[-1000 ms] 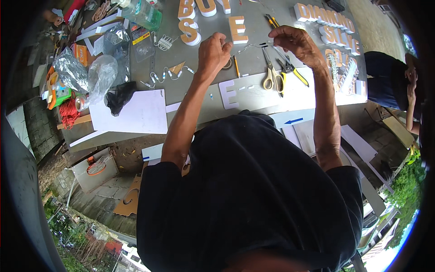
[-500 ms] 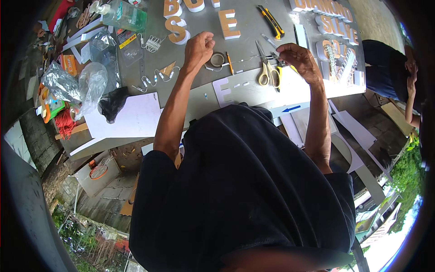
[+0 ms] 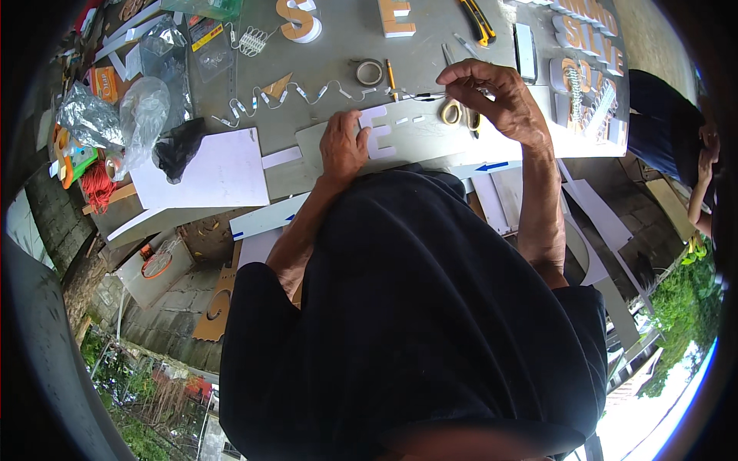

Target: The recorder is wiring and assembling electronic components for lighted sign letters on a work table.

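Left hand [image 3: 344, 146] low over the table [image 3: 327, 46], near the middle of its near edge. Thumb and fingers bent, at the left side of a white letter cutout [image 3: 367, 132], seemingly touching; can't tell if they pinch it. Cutout lies flat by the near edge, on a pale sheet [image 3: 317, 140]. Right hand [image 3: 500, 104] raised further right, fingers curled, index stretched left. Thin wire [image 3: 424, 97] with a dark connector runs up to its fingertips; can't tell if they are closed on it. Wire joins a string of small white lights [image 3: 283, 97], zigzagging toward the table's left edge.

Roll of tape [image 3: 369, 72] and pencil [image 3: 390, 73] just beyond the string. Scissors [image 3: 450, 114] below the right hand, partly hidden. Yellow-black cutter [image 3: 481, 24] toward the far edge. Brown-faced letters [image 3: 301, 27] also toward the far edge, more at the right edge. Left end: white board [image 3: 219, 173] by the near edge, clear plastic bag [image 3: 146, 107], black bag [image 3: 181, 150], red cord [image 3: 98, 187] at the near left corner. Another person [image 3: 653, 115] stands past the right edge.
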The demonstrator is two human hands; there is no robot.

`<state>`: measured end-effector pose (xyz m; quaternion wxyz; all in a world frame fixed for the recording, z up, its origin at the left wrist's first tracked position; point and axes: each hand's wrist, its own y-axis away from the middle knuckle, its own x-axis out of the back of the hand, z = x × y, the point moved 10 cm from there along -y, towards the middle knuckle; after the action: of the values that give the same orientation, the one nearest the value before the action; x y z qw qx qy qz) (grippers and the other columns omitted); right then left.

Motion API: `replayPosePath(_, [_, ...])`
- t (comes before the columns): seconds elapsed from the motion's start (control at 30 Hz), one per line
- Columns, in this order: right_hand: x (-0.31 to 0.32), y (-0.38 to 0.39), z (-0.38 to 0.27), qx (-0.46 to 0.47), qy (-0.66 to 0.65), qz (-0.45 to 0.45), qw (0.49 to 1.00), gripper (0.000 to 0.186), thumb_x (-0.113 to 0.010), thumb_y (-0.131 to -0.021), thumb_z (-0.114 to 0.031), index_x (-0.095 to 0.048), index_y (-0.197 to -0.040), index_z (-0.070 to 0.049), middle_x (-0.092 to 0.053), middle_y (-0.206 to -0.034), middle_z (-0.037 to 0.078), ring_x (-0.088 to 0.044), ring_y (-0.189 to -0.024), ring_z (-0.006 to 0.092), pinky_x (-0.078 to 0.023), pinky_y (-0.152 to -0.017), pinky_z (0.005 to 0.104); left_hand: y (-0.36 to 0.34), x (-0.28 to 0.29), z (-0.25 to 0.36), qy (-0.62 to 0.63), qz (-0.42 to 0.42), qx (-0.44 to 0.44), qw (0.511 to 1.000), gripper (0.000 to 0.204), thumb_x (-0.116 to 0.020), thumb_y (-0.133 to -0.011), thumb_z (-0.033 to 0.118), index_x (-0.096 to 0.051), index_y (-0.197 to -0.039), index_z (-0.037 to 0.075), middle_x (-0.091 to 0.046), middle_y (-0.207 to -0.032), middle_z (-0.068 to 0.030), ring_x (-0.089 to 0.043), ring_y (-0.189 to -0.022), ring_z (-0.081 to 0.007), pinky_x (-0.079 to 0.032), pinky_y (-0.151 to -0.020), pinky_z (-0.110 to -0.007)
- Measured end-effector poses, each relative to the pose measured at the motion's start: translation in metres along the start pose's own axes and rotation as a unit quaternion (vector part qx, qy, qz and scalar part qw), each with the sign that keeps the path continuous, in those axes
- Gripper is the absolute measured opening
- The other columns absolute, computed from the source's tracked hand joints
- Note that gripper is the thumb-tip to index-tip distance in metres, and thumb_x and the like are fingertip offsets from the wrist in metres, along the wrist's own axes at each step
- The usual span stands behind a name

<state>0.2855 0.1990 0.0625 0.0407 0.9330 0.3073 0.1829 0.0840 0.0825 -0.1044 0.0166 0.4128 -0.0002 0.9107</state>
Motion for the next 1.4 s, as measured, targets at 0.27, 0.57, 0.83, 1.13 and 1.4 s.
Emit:
replayPosePath(0.27, [-0.059, -0.012, -0.029, 0.085, -0.098, -0.086, 0.988, 0.016, -0.069, -0.092, -0.003, -0.073, -0.108, -0.007, -0.074, -0.098, 0.004, -0.070, -0.094, 0.0151, -0.056, -0.088, 0.0322, -0.036, 0.064, 0.021, -0.117, 0.171, -0.082, 0.975, 0.028, -0.077, -0.080, 0.007, -0.066, -0.105, 0.012, -0.063, -0.106, -0.0075, -0.062, -0.099, -0.0288, -0.045, -0.093, -0.043])
replayPosePath(0.57, [-0.076, -0.032, 0.095, 0.031, 0.043, -0.018, 0.998, 0.017, -0.067, -0.092, -0.006, -0.072, -0.108, -0.004, -0.074, -0.093, 0.008, -0.071, -0.086, 0.0173, -0.057, -0.080, 0.0328, 0.010, 0.092, -0.048, -0.096, 0.125, -0.019, 0.987, 0.014, -0.074, -0.085, 0.008, -0.069, -0.098, 0.011, -0.072, -0.088, -0.0069, -0.067, -0.087, -0.0283, -0.050, -0.081, -0.040])
replayPosePath(0.83, [-0.111, -0.037, 0.137, 0.009, 0.175, 0.016, 0.984, 0.017, -0.065, -0.088, -0.012, -0.072, -0.102, -0.005, -0.075, -0.092, 0.012, -0.072, -0.085, 0.0292, -0.056, -0.080, 0.0390, 0.027, 0.077, -0.046, -0.180, -0.093, 0.041, 0.978, 0.052, -0.086, -0.068, 0.015, -0.068, -0.117, 0.013, -0.066, -0.108, -0.0018, -0.053, -0.114, -0.0241, -0.041, -0.097, -0.044])
replayPosePath(1.13, [-0.104, -0.026, 0.130, -0.033, 0.211, 0.072, 0.974, 0.020, -0.061, -0.088, -0.011, -0.073, -0.102, -0.007, -0.074, -0.091, 0.013, -0.072, -0.084, 0.0282, -0.057, -0.079, 0.0382, -0.011, 0.043, -0.015, -0.046, 0.001, -0.053, 0.998, 0.039, -0.081, -0.078, 0.020, -0.071, -0.113, 0.007, -0.070, -0.103, -0.0114, -0.066, -0.099, -0.0314, -0.051, -0.087, -0.042])
replayPosePath(1.4, [-0.093, -0.012, 0.131, -0.062, 0.222, 0.097, 0.968, 0.020, -0.060, -0.088, -0.011, -0.074, -0.103, -0.006, -0.075, -0.087, 0.012, -0.073, -0.080, 0.0263, -0.057, -0.075, 0.0366, -0.031, 0.022, -0.006, 0.010, 0.018, -0.120, 0.993, 0.020, -0.079, -0.077, 0.016, -0.075, -0.094, 0.007, -0.069, -0.080, -0.0093, -0.068, -0.079, -0.0296, -0.054, -0.070, -0.041])
